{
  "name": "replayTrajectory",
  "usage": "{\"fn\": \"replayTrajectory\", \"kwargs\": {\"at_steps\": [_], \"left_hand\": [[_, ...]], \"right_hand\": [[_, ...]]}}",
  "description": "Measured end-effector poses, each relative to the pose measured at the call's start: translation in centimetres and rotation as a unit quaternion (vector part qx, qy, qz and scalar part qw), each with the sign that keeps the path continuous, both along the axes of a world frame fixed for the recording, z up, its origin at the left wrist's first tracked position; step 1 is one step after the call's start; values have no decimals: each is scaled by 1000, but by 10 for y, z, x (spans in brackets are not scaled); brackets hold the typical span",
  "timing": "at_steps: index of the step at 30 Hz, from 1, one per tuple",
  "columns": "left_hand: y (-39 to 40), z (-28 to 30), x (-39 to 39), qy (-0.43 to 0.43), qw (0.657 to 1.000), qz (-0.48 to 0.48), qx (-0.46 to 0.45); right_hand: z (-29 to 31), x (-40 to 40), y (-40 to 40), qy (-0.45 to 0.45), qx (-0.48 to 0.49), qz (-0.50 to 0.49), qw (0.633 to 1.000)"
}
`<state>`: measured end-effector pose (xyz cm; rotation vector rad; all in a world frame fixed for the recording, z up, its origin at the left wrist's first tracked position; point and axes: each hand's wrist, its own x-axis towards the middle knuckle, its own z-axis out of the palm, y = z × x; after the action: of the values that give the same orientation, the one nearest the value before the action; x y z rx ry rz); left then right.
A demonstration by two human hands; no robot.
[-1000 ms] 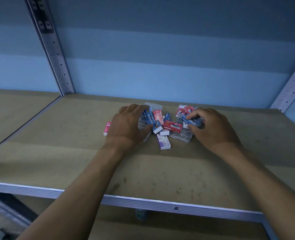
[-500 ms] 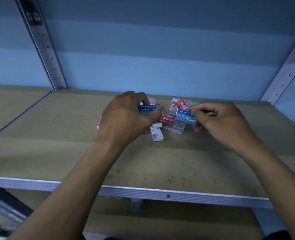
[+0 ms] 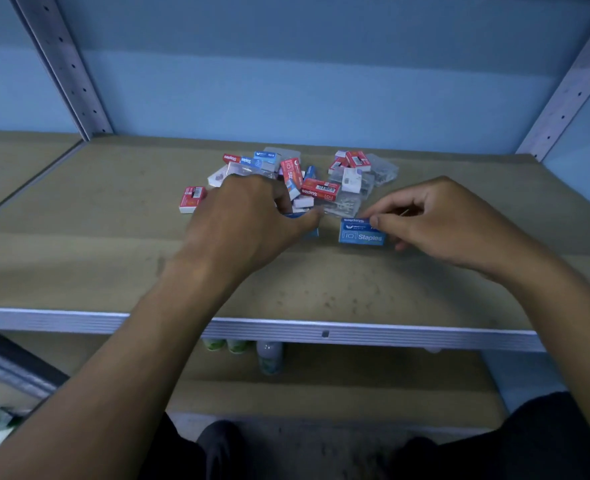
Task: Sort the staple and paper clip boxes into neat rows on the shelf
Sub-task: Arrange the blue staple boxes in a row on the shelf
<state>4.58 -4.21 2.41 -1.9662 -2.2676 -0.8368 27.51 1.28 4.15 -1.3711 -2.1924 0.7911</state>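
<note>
Two blue staple boxes are set out on the shelf [image 3: 113,271], in front of the pile and toward the front edge, side by side with a gap between them. The right blue box [image 3: 361,233], marked "Staples", is pinched at its right end by the curled thumb and fingers of the right hand [image 3: 449,220]. The left blue box [image 3: 307,228] is mostly hidden under the left hand [image 3: 248,223], whose fingers are curled down over it with the thumb against its near side.

Behind them, toward the back edge, a loose pile [image 3: 307,178] is seen. About five red boxes can be counted there, about three more blue ones, several white ones and a few clear plastic boxes; an exact count cannot be made. One further red box [image 3: 192,199] lies apart at the pile's left. Three bottles [image 3: 269,356] are visible on the lower shelf.
</note>
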Motion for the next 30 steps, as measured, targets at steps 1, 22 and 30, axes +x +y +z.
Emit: {"fn": "replayTrajectory", "kwargs": {"at_steps": [1, 22, 30], "left_hand": [[0, 0, 1, 3, 1000, -4, -5], [-12, 6, -17, -73, 992, -105, -20], [-16, 4, -21, -101, 971, -203, -70]], "right_hand": [[-1, 0, 0, -4, -5, 4, 1000], [-6, 5, 2, -16, -37, 45, 998], [-9, 2, 3, 1, -22, 59, 998]]}}
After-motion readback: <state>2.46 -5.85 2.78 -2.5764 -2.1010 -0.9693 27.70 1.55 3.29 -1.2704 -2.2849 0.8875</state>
